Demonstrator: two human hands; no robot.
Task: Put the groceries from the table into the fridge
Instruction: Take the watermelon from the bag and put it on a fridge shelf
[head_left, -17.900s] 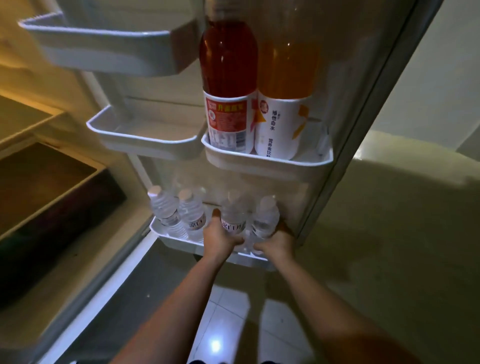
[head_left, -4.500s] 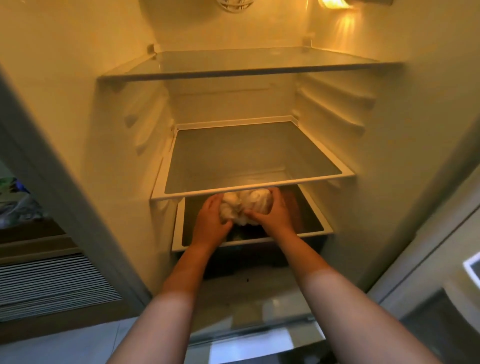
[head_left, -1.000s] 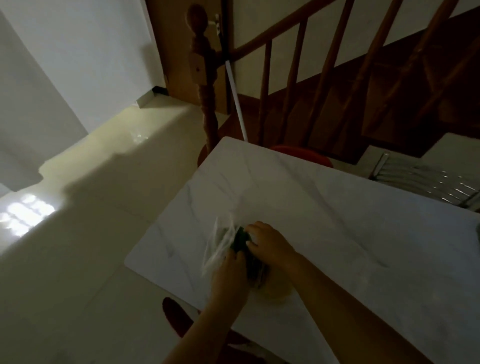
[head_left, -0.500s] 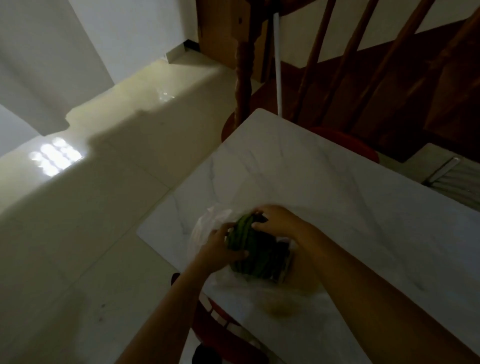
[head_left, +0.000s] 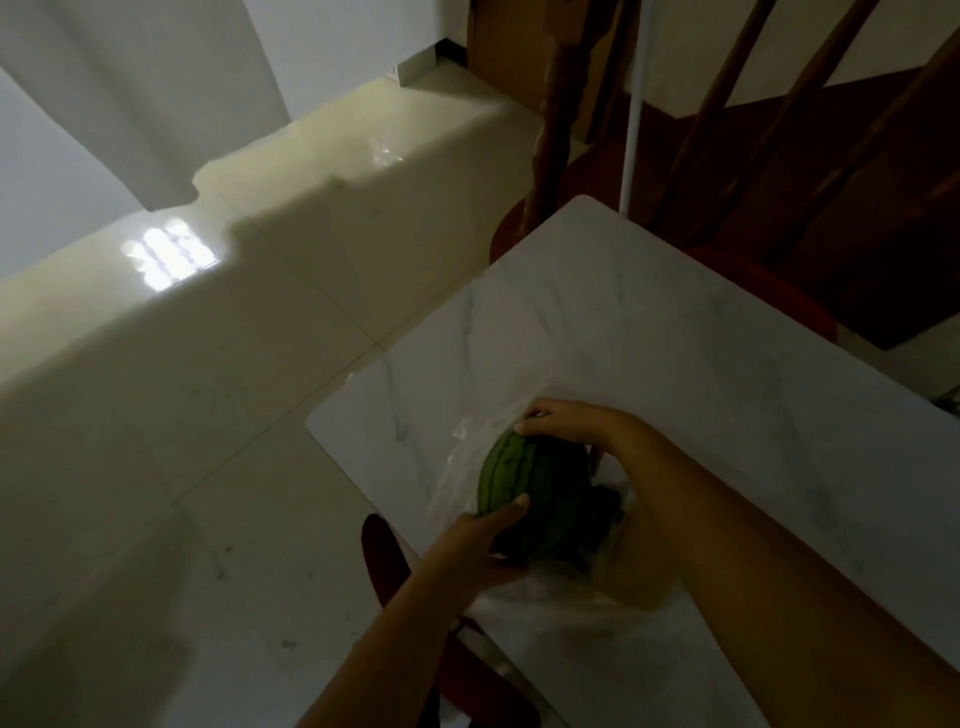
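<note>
A small striped green watermelon sits inside a clear plastic bag near the left corner of the white marble table. My left hand grips the melon from the near side, thumb up on its rind. My right hand holds it from the far side, fingers curled over the top. The melon's underside and right part are hidden by my hands and shadow. The fridge is out of view.
A dark red chair stands tucked under the table's near edge below my left arm. A wooden stair railing and steps rise behind the table, with a thin white pole beside them. Tiled floor spreads to the left.
Over the last second both hands have closed round the watermelon in its bag and brought it up into plainer sight; the view has swung leftward. Earlier I was placing items in the fridge.
</note>
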